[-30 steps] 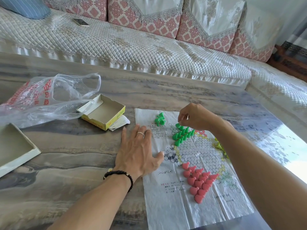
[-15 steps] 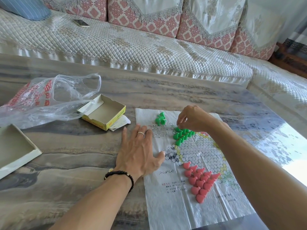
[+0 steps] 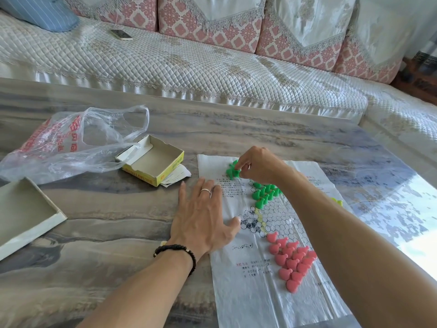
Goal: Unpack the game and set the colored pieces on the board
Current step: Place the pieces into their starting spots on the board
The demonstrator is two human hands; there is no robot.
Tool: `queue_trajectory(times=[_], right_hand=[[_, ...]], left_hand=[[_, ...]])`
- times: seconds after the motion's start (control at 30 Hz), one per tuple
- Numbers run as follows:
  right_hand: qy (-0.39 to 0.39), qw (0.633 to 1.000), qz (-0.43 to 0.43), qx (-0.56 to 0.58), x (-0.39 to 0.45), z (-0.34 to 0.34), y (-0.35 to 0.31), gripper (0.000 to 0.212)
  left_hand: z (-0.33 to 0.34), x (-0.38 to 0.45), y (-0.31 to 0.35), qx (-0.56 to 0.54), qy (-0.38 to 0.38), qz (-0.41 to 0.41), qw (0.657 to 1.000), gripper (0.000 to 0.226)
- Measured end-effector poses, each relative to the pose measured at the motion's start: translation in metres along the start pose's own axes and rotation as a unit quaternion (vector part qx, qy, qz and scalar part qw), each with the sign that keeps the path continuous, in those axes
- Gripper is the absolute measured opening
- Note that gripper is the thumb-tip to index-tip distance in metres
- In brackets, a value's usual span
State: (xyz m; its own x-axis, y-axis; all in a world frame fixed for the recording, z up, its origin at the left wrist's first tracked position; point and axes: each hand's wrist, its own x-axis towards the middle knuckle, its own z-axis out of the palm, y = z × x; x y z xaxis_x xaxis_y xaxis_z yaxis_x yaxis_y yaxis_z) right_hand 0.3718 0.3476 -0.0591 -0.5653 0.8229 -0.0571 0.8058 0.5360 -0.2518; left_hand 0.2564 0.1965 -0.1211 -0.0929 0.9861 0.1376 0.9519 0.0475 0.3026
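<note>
- Board (image 3: pixel 267 275), a printed plastic sheet, lies flat on the tabletop (image 3: pixel 106 233).
- Right hand (image 3: pixel 260 165) at 12 o'clock of the sheet, fingers curled, pinching the loose green pieces (image 3: pixel 231 171).
- Left hand (image 3: pixel 203 216) flat, fingers spread, pressing the sheet's 9 o'clock edge.
- Placed green pieces (image 3: pixel 262 194) stand just below the right hand; pink pieces (image 3: pixel 290 261) cluster toward 5 o'clock.
- Open yellow box (image 3: pixel 151 160) sits at 10 o'clock, beside a plastic bag (image 3: pixel 71 143).

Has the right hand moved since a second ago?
Yes. The right hand went left from the placed green pieces to the loose green pile.
</note>
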Motion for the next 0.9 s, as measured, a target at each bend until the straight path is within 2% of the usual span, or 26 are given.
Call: queue_trajectory(times=[0.23, 0.33, 0.57, 0.77, 0.9], right_hand=[[-0.023, 1.000, -0.001, -0.008, 0.002, 0.004, 0.009, 0.020], [-0.015, 0.999, -0.004, -0.031, 0.001, 0.002, 0.012, 0.017], [0.007, 1.000, -0.012, 0.011, -0.005, -0.024, 0.006, 0.008], [-0.012, 1.000, -0.015, -0.005, -0.015, -0.035, 0.005, 0.027], [-0.046, 0.999, -0.018, -0.024, -0.024, -0.040, 0.007, 0.025]], left_hand=[[0.000, 0.000, 0.000, -0.002, -0.001, 0.002, 1.000, 0.079], [-0.001, 0.000, 0.001, 0.001, 0.000, 0.004, 1.000, 0.079], [-0.002, -0.001, 0.001, -0.003, -0.004, 0.000, 1.000, 0.079], [-0.002, 0.000, 0.000, -0.001, -0.005, 0.000, 1.000, 0.080], [-0.002, 0.000, 0.001, 0.003, -0.003, 0.002, 1.000, 0.082]])
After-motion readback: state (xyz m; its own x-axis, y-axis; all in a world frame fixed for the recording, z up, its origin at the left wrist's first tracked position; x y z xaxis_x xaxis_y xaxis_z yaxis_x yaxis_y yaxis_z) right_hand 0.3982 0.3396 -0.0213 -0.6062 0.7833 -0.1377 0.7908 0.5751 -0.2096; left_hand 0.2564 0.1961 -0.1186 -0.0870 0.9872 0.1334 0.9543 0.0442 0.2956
